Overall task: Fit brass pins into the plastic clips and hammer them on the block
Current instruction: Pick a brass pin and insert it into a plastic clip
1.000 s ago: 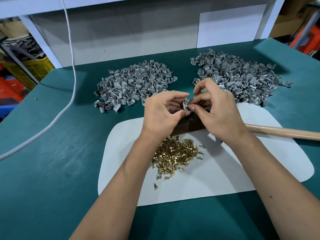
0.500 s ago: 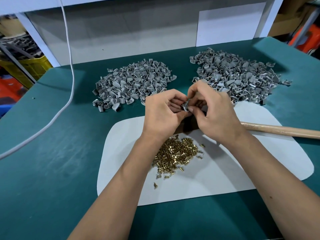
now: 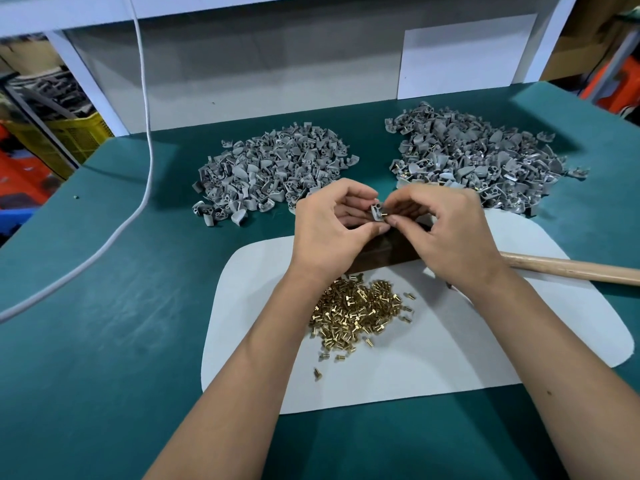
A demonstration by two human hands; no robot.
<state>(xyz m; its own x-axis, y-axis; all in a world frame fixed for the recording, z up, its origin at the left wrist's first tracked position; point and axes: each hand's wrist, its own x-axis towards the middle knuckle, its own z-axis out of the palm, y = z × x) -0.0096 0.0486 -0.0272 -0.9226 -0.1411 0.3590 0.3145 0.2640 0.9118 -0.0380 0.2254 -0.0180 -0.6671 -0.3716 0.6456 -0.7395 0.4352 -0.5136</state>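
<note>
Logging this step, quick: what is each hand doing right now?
Left hand: pinching a grey plastic clip.
Right hand: pinching a brass pin at the clip.

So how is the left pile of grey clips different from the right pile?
The left pile shows plain grey clips; the right pile shows brass glints among its clips. The left pile lies clear of the white mat; the right pile reaches the mat's far edge. Both hold the same grey clips, loosely heaped.
</note>
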